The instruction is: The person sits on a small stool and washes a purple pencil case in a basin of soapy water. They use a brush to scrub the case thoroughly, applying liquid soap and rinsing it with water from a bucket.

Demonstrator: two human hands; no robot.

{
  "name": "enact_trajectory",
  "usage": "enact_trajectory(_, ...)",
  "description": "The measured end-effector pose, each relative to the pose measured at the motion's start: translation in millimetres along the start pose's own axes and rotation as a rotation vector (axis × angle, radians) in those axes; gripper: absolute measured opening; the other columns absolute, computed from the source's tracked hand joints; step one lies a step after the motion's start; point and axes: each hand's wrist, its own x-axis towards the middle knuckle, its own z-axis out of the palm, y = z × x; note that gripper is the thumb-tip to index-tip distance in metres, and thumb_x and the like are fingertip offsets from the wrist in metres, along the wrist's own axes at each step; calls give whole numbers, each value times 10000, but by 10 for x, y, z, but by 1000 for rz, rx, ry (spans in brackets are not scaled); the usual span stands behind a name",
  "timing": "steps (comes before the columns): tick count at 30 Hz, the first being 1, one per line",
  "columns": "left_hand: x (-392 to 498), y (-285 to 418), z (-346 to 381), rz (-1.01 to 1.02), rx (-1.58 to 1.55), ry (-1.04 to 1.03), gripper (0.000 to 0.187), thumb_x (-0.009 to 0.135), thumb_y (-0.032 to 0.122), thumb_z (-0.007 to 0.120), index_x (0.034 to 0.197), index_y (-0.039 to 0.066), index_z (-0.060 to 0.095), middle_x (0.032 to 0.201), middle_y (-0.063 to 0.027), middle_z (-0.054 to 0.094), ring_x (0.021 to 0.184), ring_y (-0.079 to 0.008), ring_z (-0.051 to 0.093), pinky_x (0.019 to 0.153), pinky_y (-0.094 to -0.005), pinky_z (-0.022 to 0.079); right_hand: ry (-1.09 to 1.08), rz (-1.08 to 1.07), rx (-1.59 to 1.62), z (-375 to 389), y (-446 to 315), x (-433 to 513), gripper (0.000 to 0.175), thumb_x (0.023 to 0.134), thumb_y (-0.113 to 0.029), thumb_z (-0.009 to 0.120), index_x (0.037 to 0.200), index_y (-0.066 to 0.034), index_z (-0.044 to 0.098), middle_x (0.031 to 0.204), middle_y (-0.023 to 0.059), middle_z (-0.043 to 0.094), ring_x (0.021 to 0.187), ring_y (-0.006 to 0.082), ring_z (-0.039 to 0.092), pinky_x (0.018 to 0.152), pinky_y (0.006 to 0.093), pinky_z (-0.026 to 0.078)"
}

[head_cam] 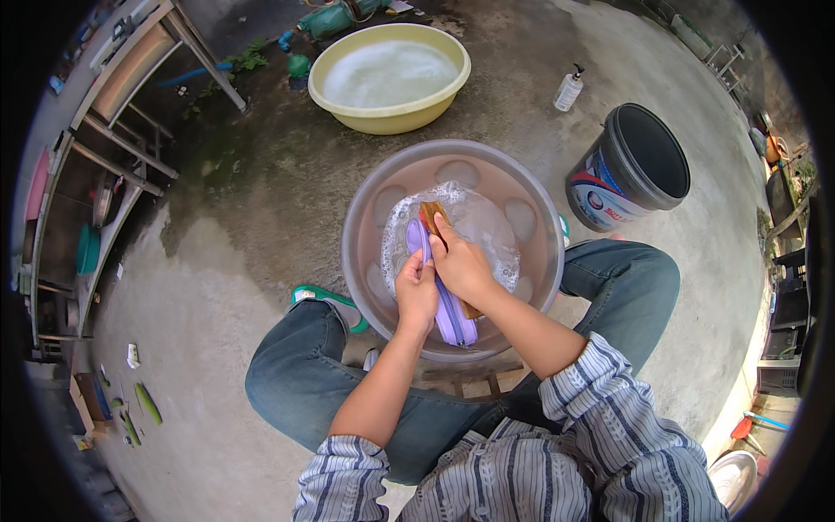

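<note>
Between my knees stands a round grey basin (352, 222) with soapy water inside. Over it, my left hand (417, 290) grips a purple zippered pouch (455, 320) by its edge, thumb and fingers pinched together. My right hand (460, 261) is closed on a brown wooden-backed brush (433, 212), its index finger stretched along the back. The brush lies against the pouch's side, and part of it is hidden under my right hand and wrist. Whether its bristles touch the pouch cannot be made out. The pouch's lower end hangs near the basin's near wall.
A yellow basin (391, 116) of sudsy water stands beyond the grey one. To the right are a black bucket (590, 186) with a printed label and a pump bottle (569, 91). A green pump (333, 21) sits at the top. Metal-framed shelving (124, 147) runs along the left.
</note>
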Motion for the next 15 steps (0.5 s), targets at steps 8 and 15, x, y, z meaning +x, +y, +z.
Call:
enact_trajectory(8,21,51,-46,28,-31,-103,291,995,52,471,1257,-34,565,1073,-75,652,948,-93,598,825,-243,480,75,-13,84,-18,-2,22,544,974,-370,452,1466,-143,412,805,270,669,765,453,658,744,531,509)
enact_trajectory(15,46,69,-89,2,-90,-23,302,999,68,463,1267,-30,560,1111,-79,652,924,-117,627,802,-262,514,-189,-39,19,-79,1,-67,539,974,-375,447,1469,-163,411,853,293,668,821,469,655,784,533,505)
